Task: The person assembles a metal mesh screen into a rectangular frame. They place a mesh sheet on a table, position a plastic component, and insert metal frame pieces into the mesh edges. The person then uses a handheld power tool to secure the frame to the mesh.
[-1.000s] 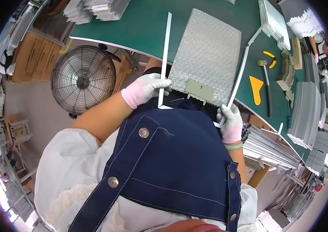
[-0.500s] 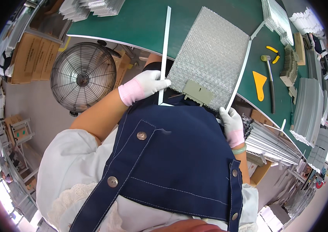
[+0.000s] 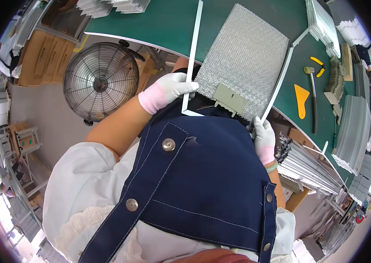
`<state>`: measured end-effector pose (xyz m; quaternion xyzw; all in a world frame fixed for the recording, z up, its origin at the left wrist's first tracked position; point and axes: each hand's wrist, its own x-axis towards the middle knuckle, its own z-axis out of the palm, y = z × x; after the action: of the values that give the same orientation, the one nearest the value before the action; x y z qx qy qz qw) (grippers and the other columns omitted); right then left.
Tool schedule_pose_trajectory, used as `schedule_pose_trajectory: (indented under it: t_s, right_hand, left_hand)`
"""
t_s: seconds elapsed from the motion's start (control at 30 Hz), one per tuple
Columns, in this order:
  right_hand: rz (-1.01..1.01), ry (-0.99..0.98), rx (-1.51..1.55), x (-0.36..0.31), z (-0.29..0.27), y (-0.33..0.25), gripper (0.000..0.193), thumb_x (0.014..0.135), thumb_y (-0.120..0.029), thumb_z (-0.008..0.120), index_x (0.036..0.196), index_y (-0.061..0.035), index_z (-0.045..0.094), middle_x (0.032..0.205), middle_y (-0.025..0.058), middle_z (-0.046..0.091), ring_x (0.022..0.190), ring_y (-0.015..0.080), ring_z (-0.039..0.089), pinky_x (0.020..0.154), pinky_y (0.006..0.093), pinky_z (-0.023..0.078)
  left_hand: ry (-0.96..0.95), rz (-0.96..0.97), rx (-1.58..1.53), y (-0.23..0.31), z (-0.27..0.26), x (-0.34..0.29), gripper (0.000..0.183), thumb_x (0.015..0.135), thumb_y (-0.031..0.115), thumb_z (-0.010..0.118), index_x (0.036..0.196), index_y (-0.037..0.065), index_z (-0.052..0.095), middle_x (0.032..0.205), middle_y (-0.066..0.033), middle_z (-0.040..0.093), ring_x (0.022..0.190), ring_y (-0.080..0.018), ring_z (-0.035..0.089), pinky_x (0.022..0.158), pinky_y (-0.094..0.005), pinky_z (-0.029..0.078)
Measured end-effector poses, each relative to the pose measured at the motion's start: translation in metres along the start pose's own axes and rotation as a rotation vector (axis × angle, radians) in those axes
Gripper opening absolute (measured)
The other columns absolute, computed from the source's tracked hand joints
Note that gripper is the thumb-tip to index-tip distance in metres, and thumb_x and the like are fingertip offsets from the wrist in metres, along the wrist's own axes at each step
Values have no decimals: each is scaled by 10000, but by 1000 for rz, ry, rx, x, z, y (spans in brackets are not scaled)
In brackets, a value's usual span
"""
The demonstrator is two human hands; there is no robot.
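A thin white metal frame strip (image 3: 193, 52) stands at the left of a silver mesh panel (image 3: 244, 48), bent at a corner near my apron. My left hand (image 3: 172, 90), in a white glove with a pink cuff, pinches this strip close to its lower end. Along the mesh's right edge runs another white frame side (image 3: 280, 81). Down at its near end, my gloved right hand (image 3: 263, 136) is closed around the frame by the mesh's lower corner; its fingertips are partly hidden. A grey-green plastic piece (image 3: 230, 99) with small tabs lies over the mesh's near edge.
On the green table (image 3: 168, 30) lie a hammer (image 3: 312, 94), an orange scraper (image 3: 301, 101) and yellow-handled pliers (image 3: 318, 65). More mesh panels (image 3: 323, 26) stand at the back right. A large floor fan (image 3: 101, 83) is at left. Metal strips (image 3: 308, 168) are stacked beneath the table at right.
The whole view has shifted slightly, so the scene sits a little farther right and up. Both hands keep their grip, and the frame and mesh stay in nearly the same arrangement.
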<state>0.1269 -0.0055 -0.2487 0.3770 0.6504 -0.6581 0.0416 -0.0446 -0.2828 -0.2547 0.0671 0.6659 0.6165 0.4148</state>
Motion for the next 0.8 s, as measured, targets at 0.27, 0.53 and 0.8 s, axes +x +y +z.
schedule_pose_trajectory:
  t_s: [0.27, 0.53, 0.8]
  right_hand:
    - [25, 14, 223, 3, 2, 12, 324, 1018, -322, 545, 1136, -22, 516, 877, 62, 597, 745, 130, 602, 681, 269, 535]
    - [-55, -14, 340, 6, 7, 18, 307, 1021, -295, 531, 1155, -20, 499, 946, 44, 525, 855, 159, 593, 779, 313, 551]
    - [-76, 0, 385, 5, 14, 14, 310, 1010, -278, 546, 1171, -16, 503, 1002, 68, 562, 867, 170, 600, 832, 340, 542]
  left_hand:
    - [20, 25, 176, -7, 12, -5, 206, 947, 203, 613, 992, 6, 572, 892, -44, 609, 830, -106, 576, 793, -276, 486]
    - [-262, 89, -404, -17, 10, 0, 200, 969, 198, 559, 1046, 13, 554, 978, -90, 603, 924, -185, 616, 905, -324, 489]
    - [5, 46, -165, -8, 27, -2, 262, 928, 92, 483, 1161, -19, 528, 1094, -99, 592, 1065, -177, 584, 941, -328, 481]
